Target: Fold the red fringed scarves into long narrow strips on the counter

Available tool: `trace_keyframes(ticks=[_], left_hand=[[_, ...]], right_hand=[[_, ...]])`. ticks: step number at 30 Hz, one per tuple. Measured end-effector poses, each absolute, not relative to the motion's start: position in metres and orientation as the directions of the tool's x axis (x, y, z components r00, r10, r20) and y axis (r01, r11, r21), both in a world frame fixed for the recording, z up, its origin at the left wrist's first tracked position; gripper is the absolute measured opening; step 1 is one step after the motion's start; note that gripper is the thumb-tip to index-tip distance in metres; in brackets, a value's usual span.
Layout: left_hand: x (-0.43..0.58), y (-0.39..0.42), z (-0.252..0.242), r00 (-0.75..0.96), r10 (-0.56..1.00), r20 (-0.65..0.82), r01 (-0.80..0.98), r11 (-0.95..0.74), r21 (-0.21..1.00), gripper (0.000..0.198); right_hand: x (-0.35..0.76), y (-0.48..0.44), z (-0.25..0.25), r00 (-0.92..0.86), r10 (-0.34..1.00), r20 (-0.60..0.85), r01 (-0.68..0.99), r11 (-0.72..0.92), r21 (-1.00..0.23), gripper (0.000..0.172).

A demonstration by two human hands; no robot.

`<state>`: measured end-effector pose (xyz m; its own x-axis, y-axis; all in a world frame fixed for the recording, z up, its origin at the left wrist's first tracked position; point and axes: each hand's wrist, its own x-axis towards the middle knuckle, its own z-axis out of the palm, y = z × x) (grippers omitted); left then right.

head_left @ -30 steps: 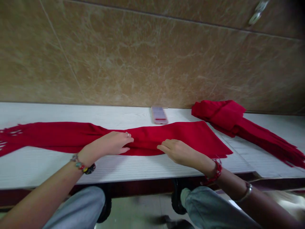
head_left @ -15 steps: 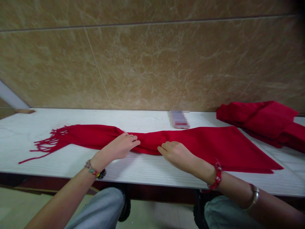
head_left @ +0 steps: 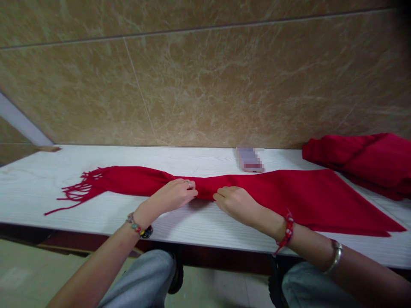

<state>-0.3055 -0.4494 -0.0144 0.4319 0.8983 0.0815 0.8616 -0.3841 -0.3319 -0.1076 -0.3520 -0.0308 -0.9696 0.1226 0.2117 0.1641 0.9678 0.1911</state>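
A red scarf [head_left: 289,194] lies lengthwise along the white table, its fringed end at the left and its wide, pointed end at the right. Around its middle the cloth is gathered narrow. My left hand [head_left: 176,194], with a ring on one finger, pinches the scarf left of centre. A short way to the right, my right hand [head_left: 236,203] has its fingers curled closed on the scarf's front edge. Between the hands the cloth is lifted slightly, with a shadow under it. The fingertips and the cloth inside them are partly hidden.
At the back right lies another heap of red cloth [head_left: 362,160]. A phone [head_left: 250,159], partly blurred out, rests behind the scarf near the tiled wall [head_left: 205,85]. The white table [head_left: 122,218] ends just in front of my knees.
Both hands have drawn a little closer together, and the scarf between them is bunched narrower and slightly raised. The whole view has shifted, so things appear further right.
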Motion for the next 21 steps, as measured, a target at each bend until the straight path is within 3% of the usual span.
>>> trace_keyframes(ticks=[4,9,12,15,18,21], left_hand=[[-0.309,-0.453,-0.010,0.339,0.938,0.068,0.904,-0.305,-0.300,0.017],[-0.327,-0.457,-0.004,0.201,0.979,0.020,0.899,-0.176,-0.401,0.014],[-0.342,-0.460,0.003,0.170,0.983,0.061,0.919,-0.136,-0.370,0.013],[-0.350,-0.467,0.014,0.186,0.969,0.165,0.952,-0.137,-0.274,0.016],[-0.349,-0.474,0.023,0.174,0.929,0.326,0.960,-0.087,-0.265,0.019],[-0.342,-0.475,0.019,0.147,0.960,0.237,0.960,-0.081,-0.267,0.020]], right_hand=[[-0.114,-0.353,-0.022,-0.975,0.144,0.168,0.168,0.976,0.140,0.017],[-0.115,-0.353,-0.010,-0.991,0.115,0.074,0.123,0.985,0.121,0.017],[-0.113,-0.354,-0.010,-0.995,0.076,0.059,0.083,0.988,0.129,0.017],[-0.113,-0.353,-0.014,-0.993,0.071,0.091,0.082,0.988,0.128,0.018],[-0.113,-0.350,-0.013,-0.973,0.162,0.167,0.180,0.979,0.098,0.018],[-0.110,-0.347,-0.010,-0.948,0.233,0.215,0.255,0.964,0.080,0.017]])
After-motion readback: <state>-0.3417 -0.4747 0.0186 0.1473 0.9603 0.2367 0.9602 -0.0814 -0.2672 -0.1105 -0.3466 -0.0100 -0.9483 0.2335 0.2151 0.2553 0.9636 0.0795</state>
